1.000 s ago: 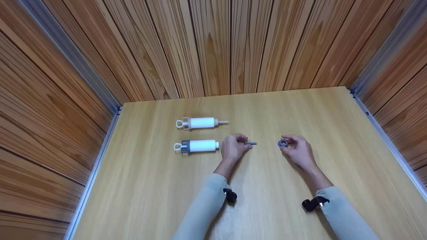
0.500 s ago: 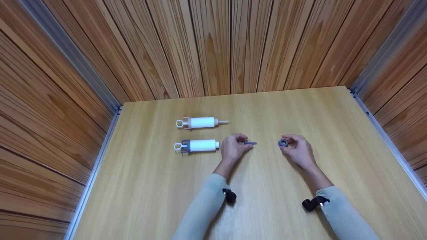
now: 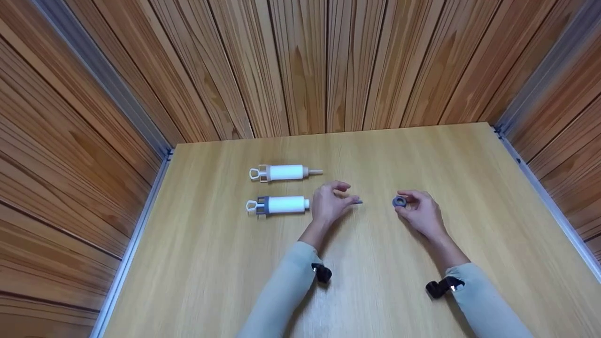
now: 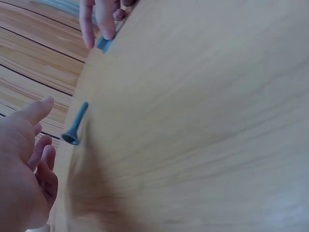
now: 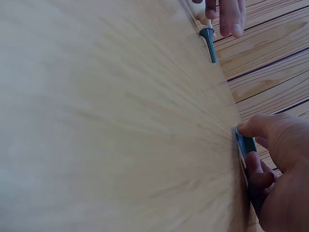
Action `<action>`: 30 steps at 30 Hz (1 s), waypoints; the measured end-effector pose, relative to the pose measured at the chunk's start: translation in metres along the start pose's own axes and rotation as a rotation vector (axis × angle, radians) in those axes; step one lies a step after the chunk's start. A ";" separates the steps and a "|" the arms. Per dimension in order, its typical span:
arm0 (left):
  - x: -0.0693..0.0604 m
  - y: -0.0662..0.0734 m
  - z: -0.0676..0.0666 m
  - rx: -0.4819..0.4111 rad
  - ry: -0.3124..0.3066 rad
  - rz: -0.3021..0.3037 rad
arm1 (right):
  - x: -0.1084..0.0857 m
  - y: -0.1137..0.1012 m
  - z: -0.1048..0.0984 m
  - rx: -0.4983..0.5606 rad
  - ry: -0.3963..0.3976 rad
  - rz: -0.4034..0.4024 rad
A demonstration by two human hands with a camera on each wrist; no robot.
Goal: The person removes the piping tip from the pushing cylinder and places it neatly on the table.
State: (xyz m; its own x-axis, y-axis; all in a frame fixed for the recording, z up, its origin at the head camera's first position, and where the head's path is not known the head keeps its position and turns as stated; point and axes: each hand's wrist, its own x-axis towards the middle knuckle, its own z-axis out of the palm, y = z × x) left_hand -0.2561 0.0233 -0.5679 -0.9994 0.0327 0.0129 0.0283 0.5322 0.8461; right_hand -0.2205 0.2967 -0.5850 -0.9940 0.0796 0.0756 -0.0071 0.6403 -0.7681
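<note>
A grey-blue nozzle [image 4: 77, 122] with a flared base and thin stem lies on the table, apart from the fingers of my left hand [image 3: 327, 204]. In the head view that hand covers most of it, leaving the tip [image 3: 359, 202] visible. Farther right, my right hand [image 3: 422, 213] pinches a dark grey ring [image 3: 399, 201] between thumb and fingers at the tabletop. The right wrist view shows this ring [image 5: 245, 142] edge-on. Left of my left hand lies a white syringe [image 3: 286, 204] with a dark grey collar, its short white end near the hand.
A second white syringe [image 3: 286, 172] lies behind the first, with a beige collar and a thin beige nozzle. Both have loop handles pointing left. Wooden panel walls [image 3: 300, 65] enclose the table [image 3: 211, 281] at the back and sides.
My left hand has let go of the nozzle; its fingers have spread and lifted slightly. The nozzle stays on the table. My right hand keeps its hold on the ring. The view shifted slightly.
</note>
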 end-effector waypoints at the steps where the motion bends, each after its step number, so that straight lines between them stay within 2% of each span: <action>1: 0.000 0.001 -0.001 -0.015 -0.007 0.004 | 0.000 0.000 0.000 0.002 0.003 0.001; 6: 0.003 0.005 -0.008 -0.076 -0.033 -0.013 | -0.002 0.000 0.000 0.003 0.009 0.002; 12: 0.013 0.009 -0.023 -0.140 -0.034 -0.008 | -0.001 0.001 0.000 -0.004 -0.013 -0.012; 20: 0.033 0.016 -0.048 -0.136 -0.004 0.003 | -0.001 0.002 -0.001 -0.002 -0.030 -0.011; 25: 0.041 0.013 -0.066 -0.121 0.007 -0.009 | -0.001 0.002 -0.002 0.004 -0.055 -0.003; 30: 0.045 0.007 -0.087 -0.099 0.001 0.009 | 0.000 0.003 -0.002 -0.002 -0.046 0.001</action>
State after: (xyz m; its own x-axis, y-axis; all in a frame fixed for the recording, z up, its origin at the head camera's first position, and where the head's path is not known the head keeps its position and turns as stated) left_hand -0.3022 -0.0447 -0.5150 -0.9991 0.0361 0.0210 0.0349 0.4461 0.8943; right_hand -0.2201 0.2997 -0.5860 -0.9979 0.0450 0.0458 -0.0063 0.6417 -0.7669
